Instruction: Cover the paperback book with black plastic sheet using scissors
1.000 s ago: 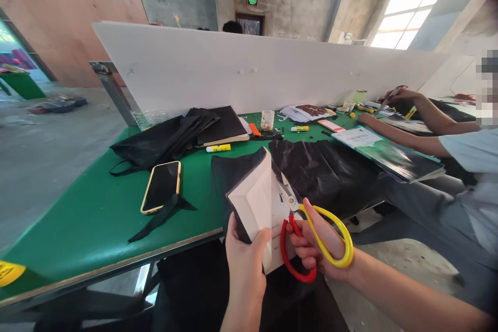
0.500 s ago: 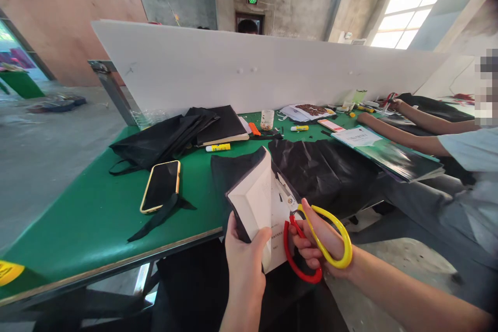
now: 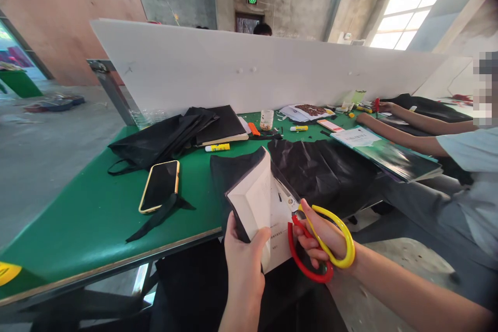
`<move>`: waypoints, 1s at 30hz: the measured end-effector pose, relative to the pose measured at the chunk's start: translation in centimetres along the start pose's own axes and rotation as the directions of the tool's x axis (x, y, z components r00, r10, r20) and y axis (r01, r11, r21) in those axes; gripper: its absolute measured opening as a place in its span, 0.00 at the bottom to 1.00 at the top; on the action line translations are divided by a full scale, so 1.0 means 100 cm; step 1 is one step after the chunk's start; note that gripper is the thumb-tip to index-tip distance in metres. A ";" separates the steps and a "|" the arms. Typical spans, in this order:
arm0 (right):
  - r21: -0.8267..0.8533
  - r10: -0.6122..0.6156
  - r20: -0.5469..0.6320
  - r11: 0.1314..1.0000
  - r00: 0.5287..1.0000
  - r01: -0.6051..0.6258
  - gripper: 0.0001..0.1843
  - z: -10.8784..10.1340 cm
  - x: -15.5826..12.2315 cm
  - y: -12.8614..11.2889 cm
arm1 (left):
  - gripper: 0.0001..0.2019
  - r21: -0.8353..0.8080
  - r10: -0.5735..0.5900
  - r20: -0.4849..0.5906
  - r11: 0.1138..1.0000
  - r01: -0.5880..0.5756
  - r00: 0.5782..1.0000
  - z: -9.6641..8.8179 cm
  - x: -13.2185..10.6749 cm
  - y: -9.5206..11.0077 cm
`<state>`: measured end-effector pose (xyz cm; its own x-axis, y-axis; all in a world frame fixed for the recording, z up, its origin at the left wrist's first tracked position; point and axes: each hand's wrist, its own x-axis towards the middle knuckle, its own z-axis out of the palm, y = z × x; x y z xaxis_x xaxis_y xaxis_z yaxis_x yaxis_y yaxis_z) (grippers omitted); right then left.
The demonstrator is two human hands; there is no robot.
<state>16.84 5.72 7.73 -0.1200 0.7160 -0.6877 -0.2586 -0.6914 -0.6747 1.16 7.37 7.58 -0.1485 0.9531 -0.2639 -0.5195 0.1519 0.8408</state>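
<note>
My left hand (image 3: 247, 254) is closed around a book (image 3: 249, 192), thumb on its pale pages and fingers behind its black cover. The book is partly open, and a printed page shows at its right. My right hand (image 3: 327, 233) grips scissors (image 3: 291, 201) with one red and one yellow handle. Their blades point up and left along the inside of the book, by the black cover's edge; the tips are partly hidden. Behind the book a creased black sheet (image 3: 322, 168) lies on the green table (image 3: 97, 207).
Left of the book lie a phone (image 3: 160, 187) and a black strip (image 3: 161, 218). Farther back are a black bag (image 3: 159, 137), a glue stick (image 3: 218, 148) and a jar (image 3: 266, 120). At right, a co-worker's arms (image 3: 408, 137) reach over booklets (image 3: 389, 158). A white partition (image 3: 233, 70) stands behind.
The scissors have shifted slightly right, and their handles have drawn closer together. My left hand and the book stay nearly still. The co-worker's red-handled tool has moved left and tilted upright.
</note>
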 end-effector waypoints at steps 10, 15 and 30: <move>0.139 0.092 0.296 0.981 0.951 -0.138 0.37 -0.011 -0.003 0.001 | 0.24 -0.008 -0.023 -0.021 1.000 0.023 1.000 0.002 -0.002 0.003; 0.175 0.090 0.301 0.973 0.949 -0.148 0.37 -0.012 0.001 0.000 | 0.24 -0.017 -0.009 -0.004 1.000 0.009 1.000 0.002 -0.002 0.002; 0.158 0.057 0.265 0.982 0.963 -0.102 0.36 -0.012 0.011 -0.011 | 0.24 -0.020 -0.009 -0.009 1.000 0.009 1.000 0.002 -0.002 0.002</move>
<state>18.16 7.09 7.38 -0.3839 0.6754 -0.6296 -0.3930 -0.7365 -0.5505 1.26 7.28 7.92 -0.1511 0.9494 -0.2754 -0.5371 0.1550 0.8291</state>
